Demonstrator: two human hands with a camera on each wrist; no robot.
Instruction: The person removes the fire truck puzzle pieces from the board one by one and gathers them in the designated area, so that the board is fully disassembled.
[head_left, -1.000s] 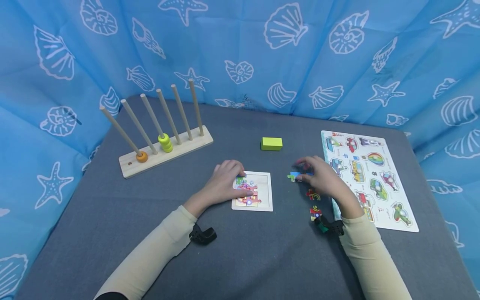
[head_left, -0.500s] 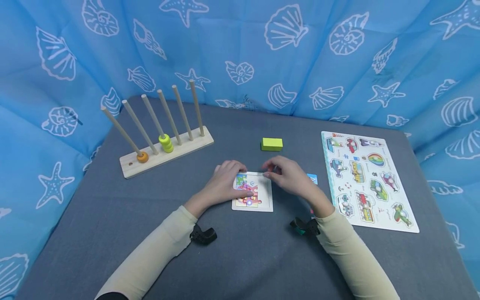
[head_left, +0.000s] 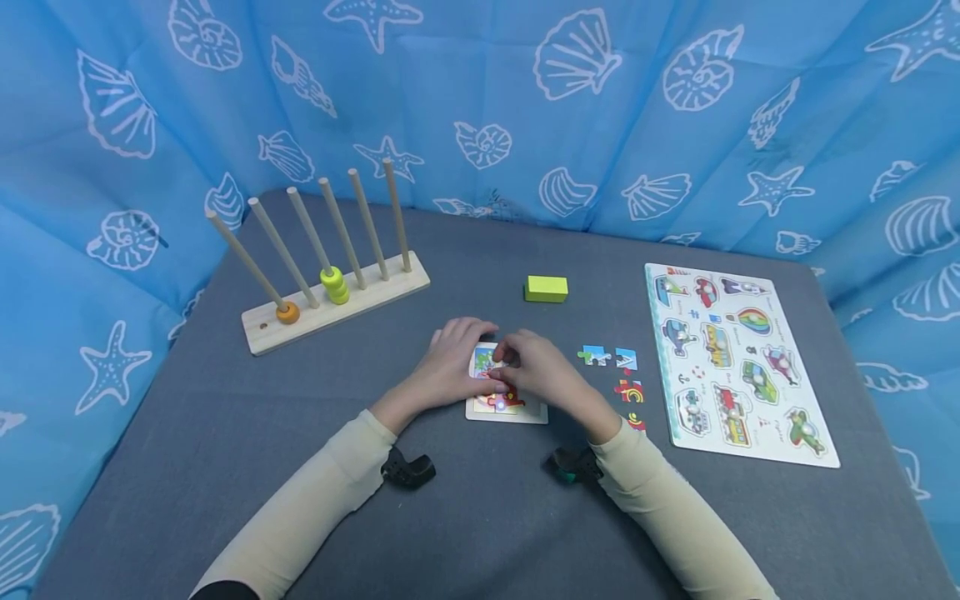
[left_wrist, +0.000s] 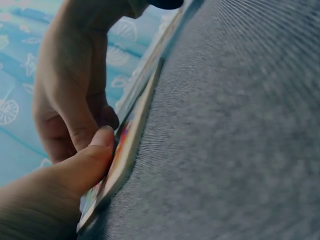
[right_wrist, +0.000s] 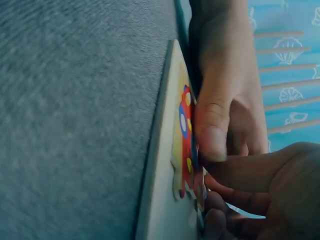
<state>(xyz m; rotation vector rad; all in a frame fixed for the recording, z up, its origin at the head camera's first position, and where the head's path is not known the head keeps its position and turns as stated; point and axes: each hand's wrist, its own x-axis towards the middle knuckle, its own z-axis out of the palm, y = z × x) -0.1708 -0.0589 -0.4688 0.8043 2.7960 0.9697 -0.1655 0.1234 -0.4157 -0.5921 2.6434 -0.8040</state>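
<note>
A small white jigsaw tray (head_left: 533,412) lies on the table between both hands, with joined pieces of a red picture (right_wrist: 186,127) along its left side. My left hand (head_left: 450,365) holds the tray at its left edge, its thumb (left_wrist: 92,162) lying over the picture and the fingers near the far edge. Over the middle of the tray, my right hand (head_left: 542,372) has thumb and fingers bent together right at the pieces. It pinches a jigsaw piece (right_wrist: 201,192), mostly hidden by the fingers. Both hands' fingertips meet close over the picture.
Several loose jigsaw pieces, including a blue-green piece (head_left: 595,356) and a red piece (head_left: 630,391), lie right of the tray. Farther right is a vehicle peg puzzle board (head_left: 738,367). A green block (head_left: 546,289) sits behind; a wooden peg rack (head_left: 345,306) stands back left.
My right hand has moved left from the loose pieces to above the tray, uncovering those pieces. The left hand has stayed at the tray's left edge.
</note>
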